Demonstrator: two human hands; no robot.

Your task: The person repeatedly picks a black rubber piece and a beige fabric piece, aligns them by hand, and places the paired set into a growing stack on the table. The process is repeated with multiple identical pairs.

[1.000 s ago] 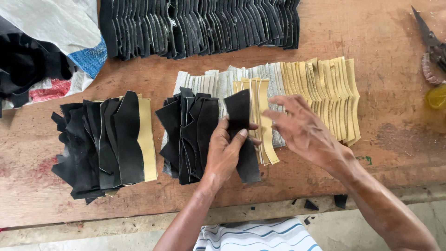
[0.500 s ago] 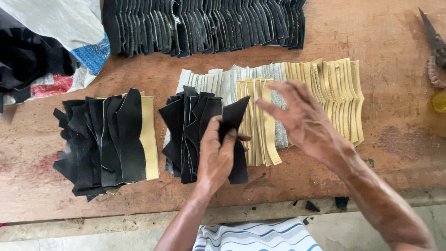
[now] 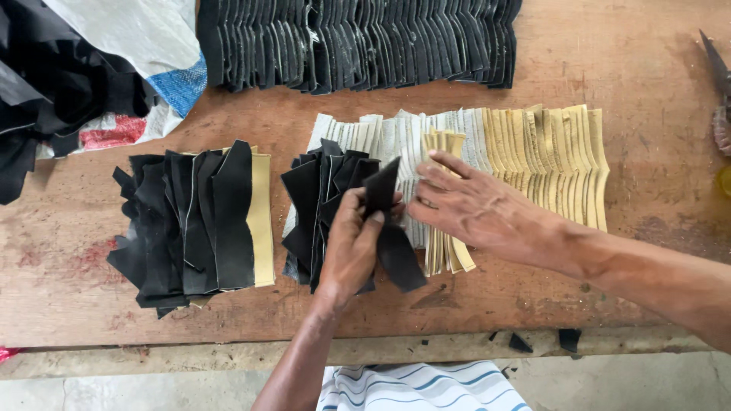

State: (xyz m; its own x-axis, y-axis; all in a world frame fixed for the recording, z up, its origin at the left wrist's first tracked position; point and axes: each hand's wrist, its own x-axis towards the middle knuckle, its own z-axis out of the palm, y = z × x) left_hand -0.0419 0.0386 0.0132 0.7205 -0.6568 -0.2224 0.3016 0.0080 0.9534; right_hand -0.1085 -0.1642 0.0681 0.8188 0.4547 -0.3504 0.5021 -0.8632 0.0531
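My left hand grips a black leather piece at the right end of the middle fanned stack of black pieces. My right hand lies flat, fingers spread, on a small bunch of tan pieces beside it, fingertips touching the black piece's upper edge. Behind it runs a row of overlapped pieces, pale grey on the left and tan on the right.
A second fanned black stack with one tan piece lies at left. A long row of black pieces spans the back. Dark scraps and a woven sack sit at back left. Scissors rest at the far right of the wooden table.
My left hand has lifted and tilted the black piece off the stack's right end. My right hand has slid left over the tan bunch to meet it.
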